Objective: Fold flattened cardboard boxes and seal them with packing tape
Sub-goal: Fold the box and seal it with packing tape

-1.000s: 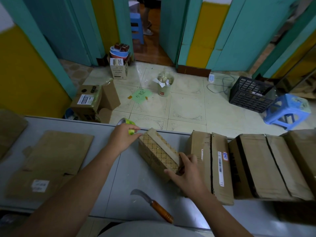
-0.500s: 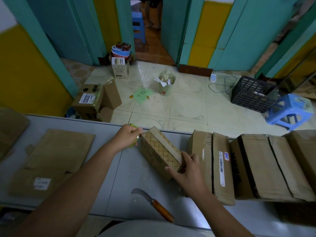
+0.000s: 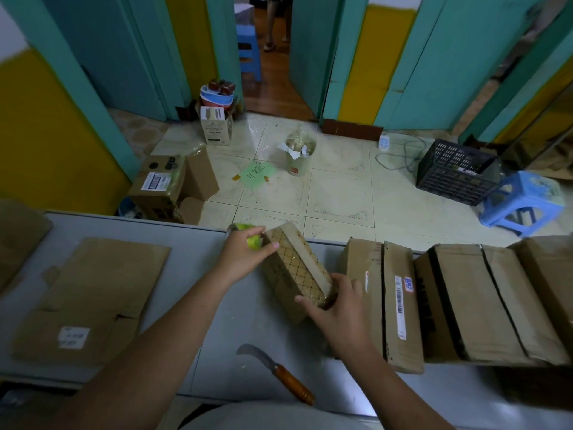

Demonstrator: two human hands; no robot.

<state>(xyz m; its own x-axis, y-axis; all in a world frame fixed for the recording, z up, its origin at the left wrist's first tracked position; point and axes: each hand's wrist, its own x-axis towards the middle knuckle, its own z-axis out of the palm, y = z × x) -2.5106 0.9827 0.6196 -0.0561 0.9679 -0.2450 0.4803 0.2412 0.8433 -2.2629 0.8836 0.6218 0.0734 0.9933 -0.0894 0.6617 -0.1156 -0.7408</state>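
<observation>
Cardboard box (image 3: 296, 270), long axis diagonal (far-left to near-right)

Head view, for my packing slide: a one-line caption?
Left hand holds a green tape roll at the far end of the patterned box; right hand grips the near end.

Left hand (image 3: 245, 254) is gripping a green tape roll (image 3: 252, 240) against the far end of a patterned box (image 3: 294, 271); right hand (image 3: 336, 308) is holding its near end. A knife (image 3: 279, 375) is lying on the bench (image 3: 192, 274).
</observation>
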